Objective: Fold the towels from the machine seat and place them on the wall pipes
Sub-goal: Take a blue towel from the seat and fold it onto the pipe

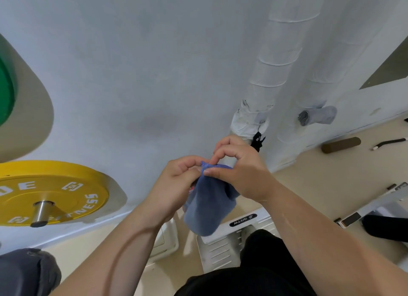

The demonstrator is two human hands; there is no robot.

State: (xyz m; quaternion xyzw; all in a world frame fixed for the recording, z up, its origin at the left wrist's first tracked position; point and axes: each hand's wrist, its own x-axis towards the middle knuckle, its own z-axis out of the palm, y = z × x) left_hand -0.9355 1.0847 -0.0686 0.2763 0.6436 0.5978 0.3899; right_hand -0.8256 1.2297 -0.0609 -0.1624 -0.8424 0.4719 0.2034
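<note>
A blue towel (208, 205) hangs in front of me, held at its top edge by both hands. My left hand (174, 185) pinches the towel's upper left part. My right hand (240, 172) pinches the top corner between thumb and fingers. Two white wrapped wall pipes (273, 59) run up the wall behind my hands. A folded grey towel (318, 115) sits on the right pipe's bend. The lower end of the blue towel hangs loose over a white machine.
A yellow weight plate (50, 194) on a steel peg and a green plate (6, 92) stick out at the left. A white machine part (234, 236) stands below the towel. A brown roller (341, 145) lies on the floor to the right. Grey fabric (26, 271) shows at bottom left.
</note>
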